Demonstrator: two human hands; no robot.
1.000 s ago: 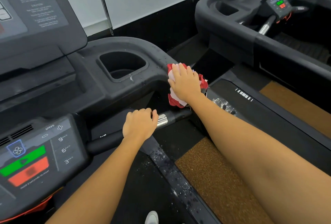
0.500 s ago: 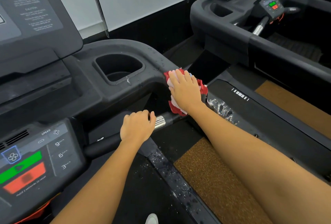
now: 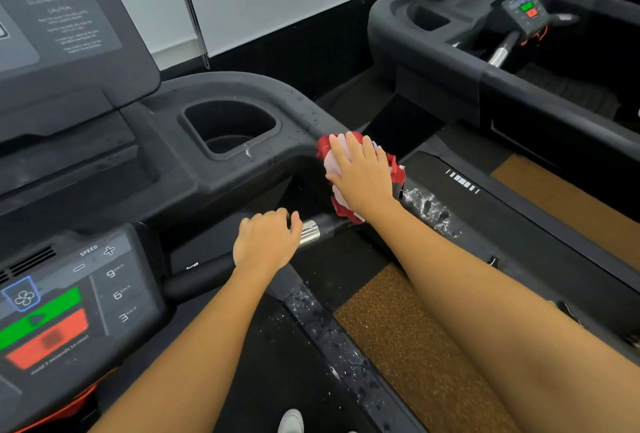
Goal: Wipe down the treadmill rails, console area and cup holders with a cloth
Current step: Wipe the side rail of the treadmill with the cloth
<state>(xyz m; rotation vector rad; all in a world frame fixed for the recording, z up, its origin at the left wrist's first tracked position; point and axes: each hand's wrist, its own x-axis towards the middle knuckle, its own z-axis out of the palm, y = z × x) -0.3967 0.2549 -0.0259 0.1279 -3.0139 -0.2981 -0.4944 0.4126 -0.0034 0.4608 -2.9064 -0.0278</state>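
Right hand (image 3: 363,176) is sliding the cloth (image 3: 341,209) slightly back along the rail (image 3: 298,100), fingers flat, pressing it at the bend beside the cup holder (image 3: 228,127). Left hand (image 3: 265,242) is gripping the handlebar (image 3: 201,276). Droplets are sitting ahead, so this rail section is likely unfinished.

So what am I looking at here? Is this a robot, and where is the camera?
There is no robot here. These are a person's two bare hands, filmed by one wide-angle camera worn on the head, looking forward and down. The black machine is a treadmill. The right hand lies flat on a red and pink cloth and presses it against the rail, just right of the cup holder. The left hand curls round the handlebar, beside its shiny metal band. At lower left is the control panel, with green and red buttons. Wet specks show on the frame right of the cloth. A second treadmill stands further right.
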